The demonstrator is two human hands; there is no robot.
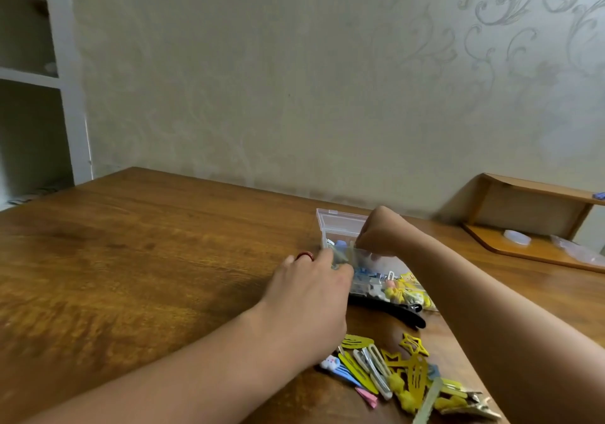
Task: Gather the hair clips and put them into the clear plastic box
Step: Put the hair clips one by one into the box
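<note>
Two hands: both are reached forward over the wooden table (137,260) to the clear plastic box (340,223).
Loose hair clips (402,374): nearest of all, a heap of yellow, white, blue and pink pieces is spread on the table between the two forearms, close to the near right table edge.
Black clip (402,314): it is laid just in front of the box, touching its near side.
Left hand (311,292): it is held palm down, with a red ring (305,256) worn on one finger; its fingertips are curled round greenish clips (340,256) at the box's left rim.
Right hand (376,240): it is bent down at the wrist over the box, fingers curled into the contents; what is pinched cannot be told.
Box contents: blue, white and yellow clips are seen inside; the lid is stood open at the back.
Open room: broad bare tabletop is left to the left.
Beyond: a wooden shelf (537,223) is seen at the right, against the patterned wall (294,79).
</note>
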